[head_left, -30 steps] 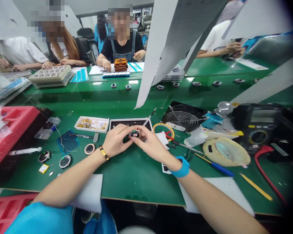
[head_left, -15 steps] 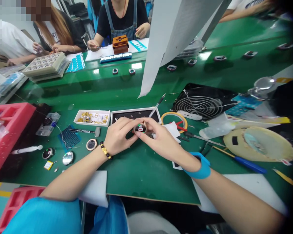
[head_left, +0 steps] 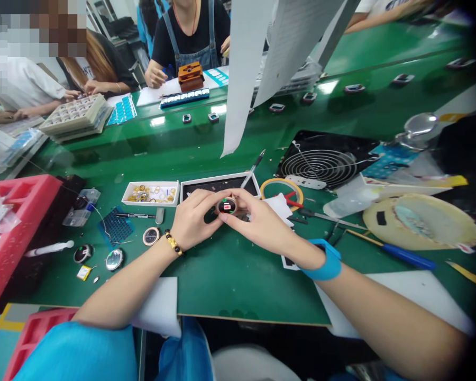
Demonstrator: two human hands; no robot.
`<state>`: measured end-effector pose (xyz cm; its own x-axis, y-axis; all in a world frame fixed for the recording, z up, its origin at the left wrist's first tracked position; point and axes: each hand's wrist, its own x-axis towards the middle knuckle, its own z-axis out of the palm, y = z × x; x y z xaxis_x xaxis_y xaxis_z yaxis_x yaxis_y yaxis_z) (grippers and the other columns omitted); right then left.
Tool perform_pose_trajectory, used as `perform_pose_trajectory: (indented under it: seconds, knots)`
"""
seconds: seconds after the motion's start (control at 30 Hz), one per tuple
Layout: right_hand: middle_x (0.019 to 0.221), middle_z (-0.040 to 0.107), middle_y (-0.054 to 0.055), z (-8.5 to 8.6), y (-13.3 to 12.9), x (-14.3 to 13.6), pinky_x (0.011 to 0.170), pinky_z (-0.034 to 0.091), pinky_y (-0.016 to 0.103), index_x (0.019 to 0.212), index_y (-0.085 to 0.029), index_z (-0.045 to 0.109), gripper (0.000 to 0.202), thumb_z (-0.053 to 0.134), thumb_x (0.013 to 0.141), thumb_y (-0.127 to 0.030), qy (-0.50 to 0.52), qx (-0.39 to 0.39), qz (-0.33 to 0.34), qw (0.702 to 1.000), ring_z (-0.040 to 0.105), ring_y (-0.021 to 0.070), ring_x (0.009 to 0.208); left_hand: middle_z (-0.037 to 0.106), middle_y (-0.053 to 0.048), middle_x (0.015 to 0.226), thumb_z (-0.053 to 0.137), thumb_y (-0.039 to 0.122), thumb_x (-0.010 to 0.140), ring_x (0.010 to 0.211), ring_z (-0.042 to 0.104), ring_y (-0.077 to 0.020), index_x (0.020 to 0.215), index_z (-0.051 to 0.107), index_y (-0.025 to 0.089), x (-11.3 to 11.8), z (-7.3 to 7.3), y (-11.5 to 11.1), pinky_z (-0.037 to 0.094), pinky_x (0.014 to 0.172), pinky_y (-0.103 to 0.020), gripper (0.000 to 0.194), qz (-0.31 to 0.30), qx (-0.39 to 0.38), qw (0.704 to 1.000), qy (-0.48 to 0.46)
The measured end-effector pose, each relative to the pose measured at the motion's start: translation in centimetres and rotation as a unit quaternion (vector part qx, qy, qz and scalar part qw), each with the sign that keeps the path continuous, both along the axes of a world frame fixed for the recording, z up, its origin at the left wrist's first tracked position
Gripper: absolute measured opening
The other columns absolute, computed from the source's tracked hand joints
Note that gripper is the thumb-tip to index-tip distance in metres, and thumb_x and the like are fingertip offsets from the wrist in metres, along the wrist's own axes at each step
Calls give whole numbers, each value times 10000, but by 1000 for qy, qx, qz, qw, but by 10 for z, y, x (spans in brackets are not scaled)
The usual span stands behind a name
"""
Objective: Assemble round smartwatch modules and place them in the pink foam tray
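Between my two hands is a round watch [head_left: 226, 206] with a dark face showing a small lit red, white and green picture. My left hand [head_left: 192, 219] grips its left edge with thumb and fingers. On the other edge, my right hand [head_left: 257, 219] pinches it in the same way. Just behind the hands lies a black tray with a white rim [head_left: 190, 183], a pen [head_left: 254, 166] leaning on it. A white box [head_left: 127, 194] of small yellow parts stands left of that tray. Left of my left wrist lie a round gold-rimmed piece [head_left: 151, 236] and a silver round one [head_left: 114, 259].
At the right are a tape roll [head_left: 264, 191], red-handled pliers [head_left: 293, 201], a fan [head_left: 321, 161], a clear bottle [head_left: 351, 201] and a blue-handled tool [head_left: 408, 256]. A red tray [head_left: 43, 206] stands left. White paper hangs ahead; people sit across the table.
The view has shifted slightly. The watch face is turned more toward me and its lit picture looks different. Across the table, a person's hands have moved. Both my hands keep their hold.
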<state>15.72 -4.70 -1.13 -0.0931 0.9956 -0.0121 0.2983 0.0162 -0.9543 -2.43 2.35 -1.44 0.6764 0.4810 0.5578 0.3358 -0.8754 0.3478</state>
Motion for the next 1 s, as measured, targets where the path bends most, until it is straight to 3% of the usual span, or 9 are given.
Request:
perform_pose_trajectory:
  seconds: [0.3, 0.57, 1.0]
  knots:
    - [1043, 617, 25, 0, 1, 0, 747, 480, 91, 1344, -234, 500, 518, 515, 913, -521, -9, -4, -2, 1000, 605, 13, 890, 695, -69, 1072, 636, 180, 884, 997, 635, -187, 1276, 611, 192, 1, 0, 1, 539, 872, -331, 393, 4, 2, 1000, -8]
    - [1028, 610, 24, 2, 1, -2, 761, 487, 77, 1337, -215, 502, 515, 561, 885, -454, -3, -14, -4, 1000, 587, -10, 846, 694, -68, 1065, 634, 182, 882, 1000, 634, -193, 1286, 610, 202, 0, -3, 2, 536, 859, -332, 405, 6, 1, 1000, 2]
    - [1026, 622, 40, -1, 2, -1, 743, 476, 87, 1350, -191, 503, 544, 555, 889, -476, -4, -7, -4, 1000, 569, -8, 820, 694, -67, 1048, 630, 181, 887, 987, 642, -193, 1276, 616, 199, 1, -1, 1, 548, 841, -328, 389, 2, 0, 1000, -8]
